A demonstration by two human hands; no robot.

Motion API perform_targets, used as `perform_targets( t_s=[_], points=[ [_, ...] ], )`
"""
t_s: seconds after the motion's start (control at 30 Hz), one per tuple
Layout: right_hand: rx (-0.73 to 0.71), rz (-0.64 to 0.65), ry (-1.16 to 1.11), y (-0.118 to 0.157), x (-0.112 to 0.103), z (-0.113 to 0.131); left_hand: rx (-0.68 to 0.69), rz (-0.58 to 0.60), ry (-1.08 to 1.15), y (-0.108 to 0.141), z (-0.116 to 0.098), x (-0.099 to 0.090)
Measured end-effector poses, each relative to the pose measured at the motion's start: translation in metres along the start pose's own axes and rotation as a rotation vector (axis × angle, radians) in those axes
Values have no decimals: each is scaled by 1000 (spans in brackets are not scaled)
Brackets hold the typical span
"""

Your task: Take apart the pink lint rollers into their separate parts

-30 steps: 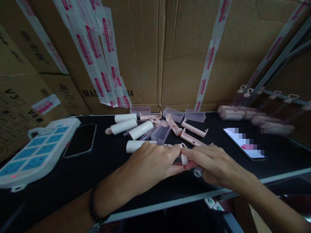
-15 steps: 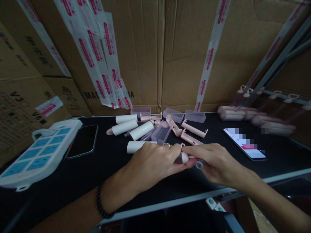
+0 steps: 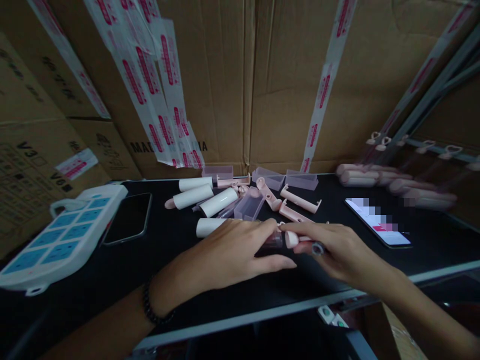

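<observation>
My left hand (image 3: 232, 255) is over the middle of the black table, its fingers curled around a clear plastic tube (image 3: 274, 241). Its thumb sticks out below, away from the tube. My right hand (image 3: 337, 250) pinches a small pale pink plastic part (image 3: 291, 239) just right of the tube's end, with a narrow gap between them. A dark piece with a clear round end (image 3: 317, 248) also shows under the right fingers; its kind cannot be made out. A white cylinder (image 3: 210, 227) lies partly hidden behind my left hand.
Several white cylinders (image 3: 219, 202), purple translucent trays (image 3: 249, 204) and pink brackets (image 3: 300, 198) lie behind my hands. A power strip (image 3: 80, 235) and dark phone (image 3: 129, 220) are left. A lit phone (image 3: 375, 225) and pink cylinders (image 3: 360, 178) are right. Cardboard boxes (image 3: 225, 90) wall the back.
The small pink part has come away from the tube's end, moving slightly right with my right hand. My left thumb has stretched out from the tube.
</observation>
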State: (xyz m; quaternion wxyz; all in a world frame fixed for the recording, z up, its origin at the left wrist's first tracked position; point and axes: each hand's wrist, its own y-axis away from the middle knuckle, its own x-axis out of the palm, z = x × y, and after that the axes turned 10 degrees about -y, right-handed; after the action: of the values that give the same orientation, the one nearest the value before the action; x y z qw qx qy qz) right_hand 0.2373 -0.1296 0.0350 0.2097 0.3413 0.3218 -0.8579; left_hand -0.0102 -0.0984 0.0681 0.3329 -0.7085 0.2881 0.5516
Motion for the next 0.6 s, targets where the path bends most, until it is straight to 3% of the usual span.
perform_targets(
  t_s=[0.1,0.2,0.3,0.43,0.6],
  points=[
    [254,-94,-43,5,3,-5,-92,23,-24,3,-2,-3],
    [419,-71,5,10,12,-13,-76,77,-65,5,-2,1],
    [434,-4,130,8,23,-20,12,90,-148,7,0,16],
    [388,39,225,-4,32,-22,91,-22,-318,8,6,42],
    [373,-19,257,-19,19,-11,100,-105,-480,-5,13,53]
  ],
)
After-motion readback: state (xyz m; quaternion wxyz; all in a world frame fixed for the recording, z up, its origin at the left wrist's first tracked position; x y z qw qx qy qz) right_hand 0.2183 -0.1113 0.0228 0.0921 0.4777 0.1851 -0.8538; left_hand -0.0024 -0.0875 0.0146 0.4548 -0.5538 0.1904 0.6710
